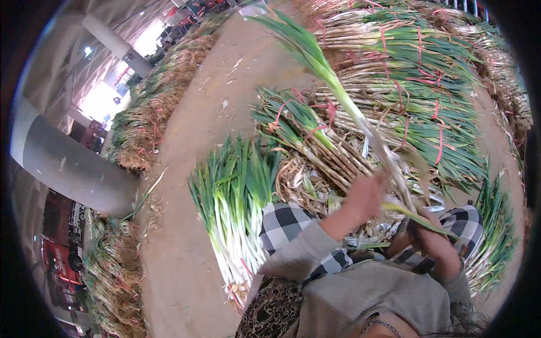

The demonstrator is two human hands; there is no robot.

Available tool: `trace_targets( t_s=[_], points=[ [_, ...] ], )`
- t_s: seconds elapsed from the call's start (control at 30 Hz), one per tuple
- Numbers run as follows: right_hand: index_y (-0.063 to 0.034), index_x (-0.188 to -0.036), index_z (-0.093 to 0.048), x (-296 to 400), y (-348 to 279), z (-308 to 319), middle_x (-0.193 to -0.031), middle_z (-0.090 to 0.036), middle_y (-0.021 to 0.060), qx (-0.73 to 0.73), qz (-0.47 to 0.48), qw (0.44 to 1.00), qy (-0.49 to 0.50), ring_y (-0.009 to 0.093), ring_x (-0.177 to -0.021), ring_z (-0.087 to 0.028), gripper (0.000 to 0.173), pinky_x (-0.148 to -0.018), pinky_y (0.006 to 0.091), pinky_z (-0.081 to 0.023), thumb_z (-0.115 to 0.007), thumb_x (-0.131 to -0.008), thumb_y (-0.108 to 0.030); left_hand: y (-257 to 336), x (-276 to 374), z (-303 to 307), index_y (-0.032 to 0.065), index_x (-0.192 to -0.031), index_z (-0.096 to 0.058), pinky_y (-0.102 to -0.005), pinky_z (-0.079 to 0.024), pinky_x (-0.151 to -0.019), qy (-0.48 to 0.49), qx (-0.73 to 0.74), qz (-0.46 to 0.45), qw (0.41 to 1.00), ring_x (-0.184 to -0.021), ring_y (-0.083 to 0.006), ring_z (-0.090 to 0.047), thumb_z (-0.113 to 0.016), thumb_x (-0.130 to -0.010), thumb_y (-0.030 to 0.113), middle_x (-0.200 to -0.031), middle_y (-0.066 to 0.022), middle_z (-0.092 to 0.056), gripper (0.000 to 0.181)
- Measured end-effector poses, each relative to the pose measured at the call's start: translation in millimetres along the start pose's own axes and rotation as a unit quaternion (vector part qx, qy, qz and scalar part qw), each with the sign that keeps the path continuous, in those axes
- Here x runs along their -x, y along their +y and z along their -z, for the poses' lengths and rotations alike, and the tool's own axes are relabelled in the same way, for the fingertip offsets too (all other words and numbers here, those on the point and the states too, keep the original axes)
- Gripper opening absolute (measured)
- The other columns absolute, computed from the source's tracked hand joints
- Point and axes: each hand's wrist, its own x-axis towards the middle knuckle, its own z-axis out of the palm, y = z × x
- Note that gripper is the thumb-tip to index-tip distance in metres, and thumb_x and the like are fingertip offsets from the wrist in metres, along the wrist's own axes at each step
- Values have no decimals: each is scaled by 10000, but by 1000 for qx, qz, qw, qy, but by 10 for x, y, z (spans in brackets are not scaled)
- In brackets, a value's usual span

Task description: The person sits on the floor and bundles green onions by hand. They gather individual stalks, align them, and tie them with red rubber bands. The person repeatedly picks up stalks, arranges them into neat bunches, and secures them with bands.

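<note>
A long green onion stalk slants across the view, its green leaves towards the top and its lower end at my right hand, which grips it. My left hand is blurred beside the lower stalk, with curled fingers; what it grips is unclear. A yellow-green leaf crosses near my right hand, and a loose dry husk strip hangs by the stalk. Beyond my hands lies an unpeeled bundle with red ties. Peeled white-stemmed onions lie to my left.
Red-tied onion bundles are stacked ahead. Husk scraps lie before my checkered-cloth knees. More onions lie on my right. A round pillar and long onion piles stand left across the concrete floor.
</note>
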Motion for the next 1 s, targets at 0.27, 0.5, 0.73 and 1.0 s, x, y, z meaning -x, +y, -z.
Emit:
trace_targets(
  t_s=[0.27, 0.5, 0.73, 1.0],
  points=[
    [10, -1100, -467, -578, 499, 136, -837, -568, 94, 99, 81, 988, 86, 158, -757, -532, 362, -685, 266, -417, -513, -801, -190, -804, 140, -521, -9, -952, -499, -383, -427, -719, -250, 180, 16, 951, -818, -280, -537, -453, -761, 139, -898, -161, -564, 246],
    [12, -1156, -423, -236, 818, -139, -1050, -528, 196, 200, 174, 964, 4, 249, -967, -524, 421, -832, 306, -388, -533, -758, -67, -1564, -507, -318, 56, -957, -462, -404, -454, -719, 217, 807, 243, 492, -785, -264, -504, -347, -887, 321, -866, -123, -513, 297],
    [6, -1190, -371, -226, 662, -171, -994, -525, 222, 222, 207, 953, -4, 326, -914, -526, 419, -794, 342, -403, -487, -795, -73, -1397, -651, -9, 2, -896, -438, -314, -483, -687, 283, 832, 132, 458, -712, -197, -506, -360, -889, 287, -813, -104, -496, 296],
    [-19, -1255, -305, -322, 566, -244, -1011, -534, 122, 95, 192, 976, -29, 149, -848, -505, 439, -743, 268, -412, -424, -836, -74, -939, -818, 660, -76, -1010, -370, -388, -484, -764, 239, 689, 201, 654, -816, -292, -532, -266, -883, 130, -903, -169, -497, 264]
  ],
)
